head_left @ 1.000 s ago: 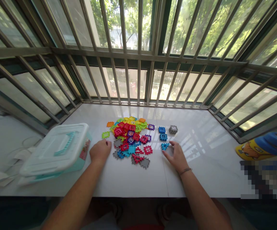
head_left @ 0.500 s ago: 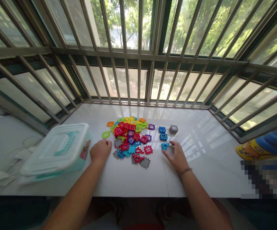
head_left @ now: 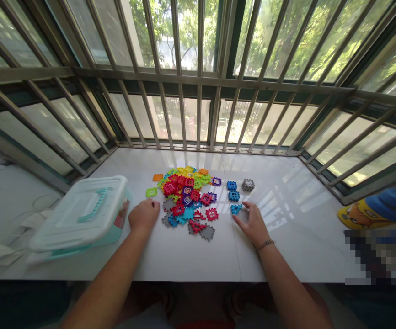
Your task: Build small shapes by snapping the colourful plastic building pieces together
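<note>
My left hand [head_left: 144,215] rests as a closed fist on the white tabletop, just left of a mixed heap of interlocking building pieces [head_left: 188,183]; nothing shows in it. A light green piece [head_left: 152,192] lies just beyond its knuckles. On the other side, my right hand [head_left: 252,223] has its thumb and fingers around a blue triangular building piece [head_left: 236,209], at the table surface. Beyond that triangle are two small sets of blue square pieces [head_left: 233,196], one behind the other. A stack of grey pieces [head_left: 248,185] stands to their right.
At left stands a lidded storage box [head_left: 81,210] with a teal handle, beside white cables [head_left: 4,253]. A yellow and blue cup [head_left: 369,210] is at the right edge, above a pixelated patch. Barred windows [head_left: 215,82] enclose the table [head_left: 198,260].
</note>
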